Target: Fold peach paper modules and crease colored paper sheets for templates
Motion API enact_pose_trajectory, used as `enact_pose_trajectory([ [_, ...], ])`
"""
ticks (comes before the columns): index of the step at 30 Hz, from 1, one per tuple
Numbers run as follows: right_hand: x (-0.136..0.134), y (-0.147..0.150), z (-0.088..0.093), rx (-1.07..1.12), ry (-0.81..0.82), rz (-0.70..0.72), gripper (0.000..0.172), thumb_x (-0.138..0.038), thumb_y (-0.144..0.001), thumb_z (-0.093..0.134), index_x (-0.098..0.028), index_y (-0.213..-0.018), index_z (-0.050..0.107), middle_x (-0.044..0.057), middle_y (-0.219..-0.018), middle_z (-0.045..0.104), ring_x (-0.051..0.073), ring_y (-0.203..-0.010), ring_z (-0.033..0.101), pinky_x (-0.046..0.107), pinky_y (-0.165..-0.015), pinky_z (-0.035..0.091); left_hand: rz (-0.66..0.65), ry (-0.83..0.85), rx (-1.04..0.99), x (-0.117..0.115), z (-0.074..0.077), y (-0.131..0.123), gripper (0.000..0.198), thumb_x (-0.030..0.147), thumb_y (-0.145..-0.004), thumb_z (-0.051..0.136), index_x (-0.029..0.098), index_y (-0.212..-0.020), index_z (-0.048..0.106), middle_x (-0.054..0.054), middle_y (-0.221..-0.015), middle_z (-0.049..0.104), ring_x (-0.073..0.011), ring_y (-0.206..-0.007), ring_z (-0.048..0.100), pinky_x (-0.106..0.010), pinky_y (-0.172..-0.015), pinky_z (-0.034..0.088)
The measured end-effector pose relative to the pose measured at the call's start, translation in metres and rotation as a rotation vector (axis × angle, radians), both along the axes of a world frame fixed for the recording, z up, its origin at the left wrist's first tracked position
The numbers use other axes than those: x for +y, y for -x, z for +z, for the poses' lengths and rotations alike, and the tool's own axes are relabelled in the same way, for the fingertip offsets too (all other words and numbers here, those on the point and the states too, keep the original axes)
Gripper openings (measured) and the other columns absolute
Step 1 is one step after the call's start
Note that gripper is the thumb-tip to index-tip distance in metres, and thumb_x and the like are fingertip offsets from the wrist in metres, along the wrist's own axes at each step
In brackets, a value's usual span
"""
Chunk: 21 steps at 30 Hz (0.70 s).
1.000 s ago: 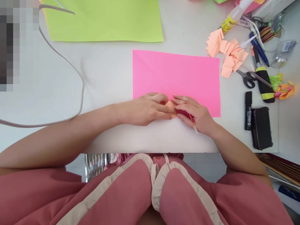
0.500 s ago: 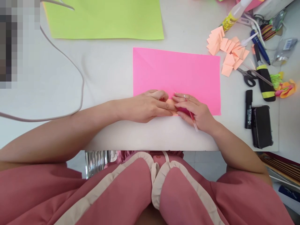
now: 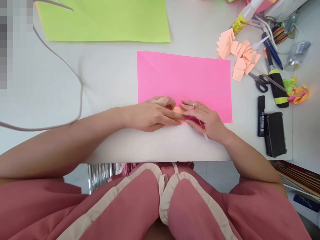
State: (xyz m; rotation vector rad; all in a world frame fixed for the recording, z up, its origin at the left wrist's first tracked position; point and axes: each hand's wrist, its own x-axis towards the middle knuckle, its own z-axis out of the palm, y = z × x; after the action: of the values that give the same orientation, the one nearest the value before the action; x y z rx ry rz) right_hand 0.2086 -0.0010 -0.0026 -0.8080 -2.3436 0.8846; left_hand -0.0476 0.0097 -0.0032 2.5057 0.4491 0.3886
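Note:
A bright pink sheet of paper [image 3: 183, 78] lies on the white table. Over its near edge, a small piece of orange paper [image 3: 178, 110] shows between my two hands. My left hand [image 3: 156, 114] rests on the near part of the sheet, some fingers curled, others pressing the orange paper. Facing it, my right hand [image 3: 208, 120] has its fingertips at the other end of the orange piece. A slim clear-and-red pen [image 3: 201, 126] is tucked between the right hand's fingers, slanting toward me. My fingers hide part of the orange paper.
A green sheet [image 3: 107, 21] lies at the far left, near a cable [image 3: 82, 90]. On the right are folded orange paper pieces [image 3: 240, 68], a glue bottle [image 3: 240, 23], scissors [image 3: 261, 85], a cutter [image 3: 278, 90], a marker [image 3: 261, 116] and a phone [image 3: 275, 135].
The whole view has shifted slightly, so everything sits a little further left. Both hands keep nearly the same pose on the orange paper.

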Motion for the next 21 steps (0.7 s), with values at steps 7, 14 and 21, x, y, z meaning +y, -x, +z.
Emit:
enact_pose_trajectory([
  [7, -0.0002, -0.0006, -0.0017, 0.005, -0.013, 0.008, 0.024, -0.025, -0.092, 0.056, -0.024, -0.115, 0.063, 0.01, -0.127, 0.065, 0.023, -0.127, 0.054, 0.05, -0.106, 0.047, -0.003, 0.019, -0.023, -0.0001, -0.0011, 0.0012, 0.044, 0.017, -0.093, 0.041, 0.036, -0.128, 0.059, 0.002, -0.129, 0.064, -0.022, -0.108, 0.049, -0.036, -0.089, 0.039],
  [14, 0.0004, -0.0002, -0.0014, 0.029, -0.016, 0.01, 0.024, -0.023, -0.092, 0.057, -0.024, -0.114, 0.064, 0.01, -0.126, 0.065, 0.024, -0.127, 0.054, 0.049, -0.105, 0.047, -0.017, -0.015, -0.017, 0.0009, -0.0012, 0.0009, 0.045, 0.014, -0.092, 0.041, 0.034, -0.128, 0.059, 0.003, -0.132, 0.062, -0.0225, -0.108, 0.047, -0.036, -0.09, 0.038],
  [21, 0.0007, -0.0001, -0.0018, 0.025, -0.031, 0.018, 0.024, -0.022, -0.092, 0.057, -0.024, -0.114, 0.064, 0.01, -0.125, 0.066, 0.023, -0.126, 0.055, 0.048, -0.105, 0.048, -0.027, -0.028, 0.002, 0.0014, -0.0001, 0.0008, 0.045, 0.015, -0.093, 0.039, 0.032, -0.129, 0.06, 0.002, -0.133, 0.061, -0.0229, -0.108, 0.047, -0.036, -0.089, 0.038],
])
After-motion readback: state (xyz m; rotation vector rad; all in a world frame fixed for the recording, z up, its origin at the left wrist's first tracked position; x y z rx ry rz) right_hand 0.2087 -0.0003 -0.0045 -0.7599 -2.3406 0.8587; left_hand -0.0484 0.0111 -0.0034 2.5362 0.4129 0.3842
